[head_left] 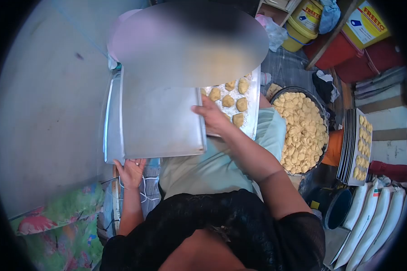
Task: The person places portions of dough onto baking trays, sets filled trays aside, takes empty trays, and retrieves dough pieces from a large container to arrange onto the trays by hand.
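An empty metal tray (160, 117) lies in front of my body, on the left, with another tray edge (113, 122) showing beside it. My right hand (212, 116) grips its right edge, fingers on top. My left hand (132, 172) is at the near left corner, fingers spread against the underside or rim; a ring shows on one finger. Partly under the tray's right side lies a floured tray (251, 123) with several dough pieces (228, 100). A blurred patch hides the far part of both trays.
To the right stands a round tub (325, 113) full of dough pieces. Beyond it are a stack of trays (347, 149) with dough on one, white sacks (365, 226), a dark bucket (338, 207) and yellow buckets (298, 34). Floral cloth (61, 226) hangs at the left.
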The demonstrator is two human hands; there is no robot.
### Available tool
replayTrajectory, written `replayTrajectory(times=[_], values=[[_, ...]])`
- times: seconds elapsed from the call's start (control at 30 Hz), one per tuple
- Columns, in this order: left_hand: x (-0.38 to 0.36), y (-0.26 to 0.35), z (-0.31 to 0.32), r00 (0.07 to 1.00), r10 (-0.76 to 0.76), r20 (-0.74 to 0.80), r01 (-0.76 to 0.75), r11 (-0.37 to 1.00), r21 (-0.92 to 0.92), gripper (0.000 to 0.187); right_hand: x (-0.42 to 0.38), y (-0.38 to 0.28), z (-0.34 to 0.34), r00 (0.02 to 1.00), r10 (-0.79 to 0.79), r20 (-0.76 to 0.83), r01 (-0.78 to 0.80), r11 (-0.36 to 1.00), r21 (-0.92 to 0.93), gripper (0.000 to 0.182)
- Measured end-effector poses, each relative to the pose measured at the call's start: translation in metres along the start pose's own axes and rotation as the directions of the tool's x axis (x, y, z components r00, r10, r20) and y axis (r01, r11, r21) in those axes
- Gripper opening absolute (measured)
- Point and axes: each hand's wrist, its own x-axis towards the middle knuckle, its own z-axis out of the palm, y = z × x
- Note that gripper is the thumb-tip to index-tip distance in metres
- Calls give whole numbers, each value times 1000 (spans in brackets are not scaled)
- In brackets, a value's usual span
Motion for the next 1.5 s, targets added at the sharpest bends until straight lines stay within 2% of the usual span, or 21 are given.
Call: replayTrajectory(times=[0.03, 0.07, 0.1, 0.17, 0.27, 0.37, 0.5, 0.63, 0.73, 0.77, 0.87, 0.93, 0.97, 1.03, 1.1, 1.17, 1.23, 1.3, 1.37, 1.43, 1.5], values=[[7, 2, -17, 999, -5, -37, 5, 1000, -6, 77, -7, -8, -26, 999, -50, -14, 48, 991, -129, 46], [26, -7, 10, 991, 12, -132, 6, 991, 134, 66, -17, -14, -42, 988, -123, -90, 102, 973, -208, 46], [50, -11, 15, 998, -37, -45, 44, 985, 169, 60, -27, -24, -58, 969, -175, -172, 114, 942, -315, 47], [86, -24, 23, 982, -148, 114, 116, 963, 243, 49, -54, -53, -71, 952, -248, -180, 188, 937, -296, 49], [123, -54, 57, 976, -204, -81, 216, 832, 511, 34, -74, -65, -116, 911, -266, -315, 176, 942, -285, 52], [140, -81, 58, 951, -291, -100, 302, 820, 487, 28, -86, -71, -162, 906, -265, -329, 129, 915, -382, 57], [145, -90, 58, 958, -212, -193, 270, 895, 356, 27, -80, -49, -207, 828, -430, -360, 73, 720, -690, 58], [153, -74, 40, 976, -65, -208, 202, 633, 747, 34, -71, -29, -235, 780, -474, -409, 26, 678, -735, 57], [147, -71, 68, 973, -38, -228, 215, 507, 835, 32, -73, -25, -239, 797, -440, -414, 14, 699, -715, 58], [150, -71, 64, 970, -61, -236, 236, 482, 844, 34, -76, -28, -236, 805, -411, -427, -3, 717, -697, 59], [161, -72, 53, 962, -95, -256, 271, 446, 853, 42, -84, -72, -187, 793, -316, -521, -419, 337, -843, 67], [160, -75, 52, 958, -70, -280, 279, 466, 840, 50, -73, -94, -162, 727, -653, -213, -359, -97, -928, 83], [158, -78, 61, 968, -55, -243, 238, 489, 839, 54, -71, -129, -122, 711, -691, -126, -237, -67, -969, 88], [150, -79, 84, 983, -31, -181, 170, 531, 830, 62, -57, -169, -75, 457, -870, 186, -116, -266, -957, 90], [151, -76, 80, 978, -56, -200, 200, 509, 837, 68, -39, -189, -38, 246, -912, 330, -61, -354, -933, 91], [150, -74, 83, 978, -41, -204, 197, 490, 849, 70, -8, -174, -29, 300, -905, 301, -79, -338, -938, 87], [149, -74, 79, 976, -36, -213, 208, 436, 876, 73, 76, -72, -121, 782, -616, 96, -249, -450, -858, 83], [152, -70, 84, 967, -22, -253, 245, 337, 909, 74, 83, -33, -156, 881, -472, -41, -209, -309, -928, 80], [151, -63, 91, 961, 19, -275, 261, 259, 930, 77, 92, -28, -160, 882, -466, -67, -227, -297, -928, 79], [157, -46, 80, 953, 62, -297, 297, 15, 955, 79, 84, -44, -158, 936, -342, -87, -202, -318, -926, 84], [184, -36, 78, 978, 198, -59, 120, -310, 943, 77, 55, -73, -167, 913, -405, -56, -66, -11, -998, 87]])
